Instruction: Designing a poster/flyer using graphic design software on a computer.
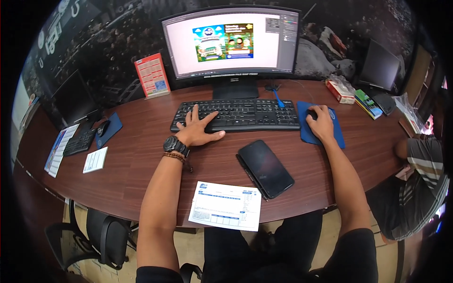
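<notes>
My left hand [197,129] lies with its fingers spread over the left end of a black keyboard [245,113]; a dark watch [175,145] and a beaded bracelet are on that wrist. My right hand [322,123] is wrapped over a dark computer mouse [312,113], which it mostly hides, on a blue mouse pad [306,131]. Behind the keyboard stands a lit monitor [231,45], showing a colourful green and blue design in an editing window. Between my forearms lie a black smartphone [266,167], a dark pen [249,170] along its left side, and a printed white form [226,206].
A red desk calendar [152,75] stands left of the monitor. Another dark screen, keyboard and mouse [103,128] are at the far left, near a white paper pad [95,160]. A small box [339,92] and another dark monitor [380,65] stand right. A person [410,188] sits at the right edge.
</notes>
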`<state>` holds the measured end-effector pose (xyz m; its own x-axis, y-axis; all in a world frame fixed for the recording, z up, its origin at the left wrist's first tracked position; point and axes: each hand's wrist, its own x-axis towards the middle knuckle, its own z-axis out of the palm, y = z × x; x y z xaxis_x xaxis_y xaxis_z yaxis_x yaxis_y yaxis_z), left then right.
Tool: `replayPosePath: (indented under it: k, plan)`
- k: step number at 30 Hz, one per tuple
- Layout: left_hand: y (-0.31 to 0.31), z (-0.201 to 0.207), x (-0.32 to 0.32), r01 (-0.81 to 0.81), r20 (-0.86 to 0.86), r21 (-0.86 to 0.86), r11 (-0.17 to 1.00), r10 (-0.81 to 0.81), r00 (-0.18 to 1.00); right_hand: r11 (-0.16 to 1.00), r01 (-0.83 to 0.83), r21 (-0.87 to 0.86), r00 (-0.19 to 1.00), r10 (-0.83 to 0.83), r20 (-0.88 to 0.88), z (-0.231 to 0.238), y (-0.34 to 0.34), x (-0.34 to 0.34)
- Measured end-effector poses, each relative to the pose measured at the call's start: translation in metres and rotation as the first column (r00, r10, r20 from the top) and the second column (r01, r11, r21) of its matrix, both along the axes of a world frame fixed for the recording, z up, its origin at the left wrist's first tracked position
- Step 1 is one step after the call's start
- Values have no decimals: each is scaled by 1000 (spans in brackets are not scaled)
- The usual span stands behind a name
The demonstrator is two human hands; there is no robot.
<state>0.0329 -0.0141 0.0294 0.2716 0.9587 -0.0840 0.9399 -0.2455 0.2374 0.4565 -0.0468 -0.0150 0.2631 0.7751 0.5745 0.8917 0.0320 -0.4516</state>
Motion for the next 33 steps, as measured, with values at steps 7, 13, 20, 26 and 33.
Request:
replayPosePath:
  k: [7,13,20,26,33]
  plan:
    - [7,-2,1,4,36,-8,1000,-4,999,1000,4,-2,1000,-4,-11,-2,-1,4]
    - [3,3,5,-40,24,-16,999,40,999,1000,-9,-4,1000,9,-16,-4,-2,4]
    - [8,-21,-15,-322,192,262,910,277,941,999,-36,23,999,37,-29,-2,-2,3]
    - [12,-27,-24,-329,231,244,912,275,933,998,-65,12,997,66,-41,1,-3,2]
    - [14,-34,-25,-304,241,255,918,244,939,997,-73,-23,996,72,-42,-1,-3,3]
